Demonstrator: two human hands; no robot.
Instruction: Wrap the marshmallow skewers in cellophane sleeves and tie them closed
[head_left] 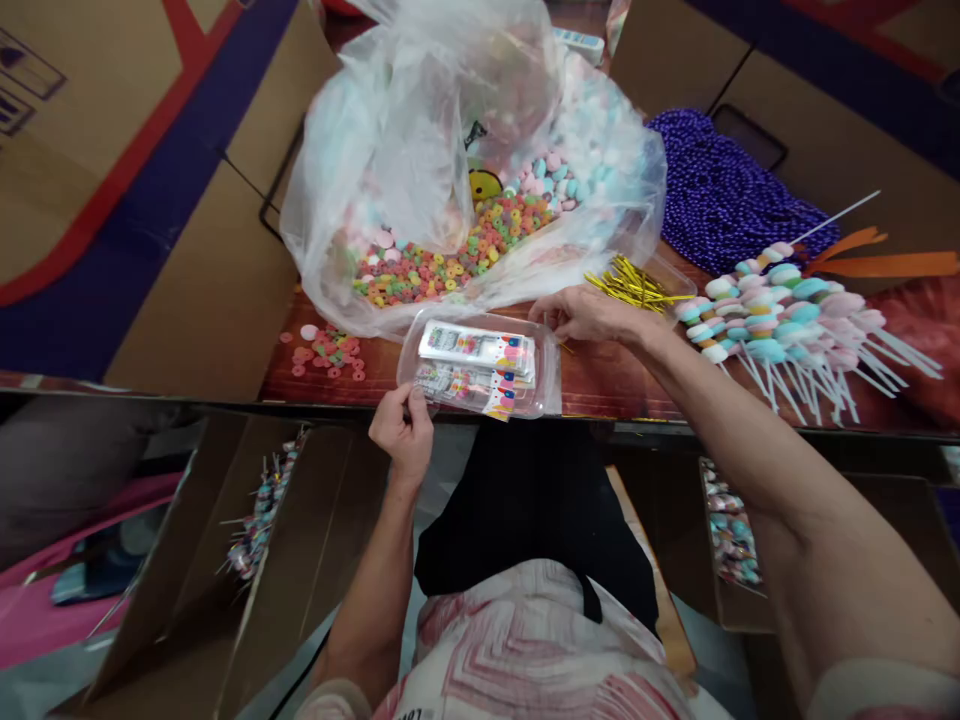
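Observation:
A clear plastic tray (553,385) lies at the table's front edge, with printed plastic bags (472,345) stacked in it. At its front left corner, my left hand (403,425) is closed, thumb and fingers pinching the left end of the lowest printed bag. My right hand (581,315) reaches to the tray's back right corner, its fingers bent down and together; what they hold, if anything, is hidden. Gold twist ties (637,285) lie just right of that hand. Skewers of pastel candy (787,310) are piled beyond my right forearm.
Behind the tray sits a large clear bag (322,220) of ring candies (450,265) and pastel candies. Loose ring candies (326,352) lie at left. Purple cord (727,190) is heaped at back right. Cardboard boxes flank the table (382,385); open boxes below hold wrapped skewers (262,510).

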